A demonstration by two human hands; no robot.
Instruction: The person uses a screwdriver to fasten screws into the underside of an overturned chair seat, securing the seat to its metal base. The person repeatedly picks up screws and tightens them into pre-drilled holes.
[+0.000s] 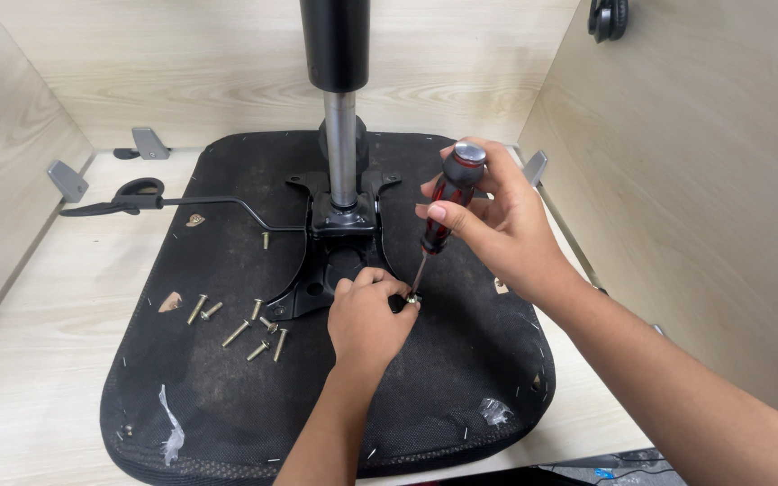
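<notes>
Pale wood panels wall in a light wooden tabletop, where an upturned black chair seat lies with its gas-lift column standing upright from the black metal mounting plate. Right hand is clenched around a red-and-black screwdriver, tip down beside the plate's edge. Left hand pinches the bolt at that tip. Loose bolts lie scattered on the seat, left of the plate.

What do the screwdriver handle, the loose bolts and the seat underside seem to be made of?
Screwdriver handle: glossy red-and-black plastic, probably, with a shiny metal-looking cap.
Loose bolts: metal, with a pale brassy or zinc sheen.
Seat underside: matte black woven fabric, apparently stapled along the edge; small bright staples show there.
</notes>
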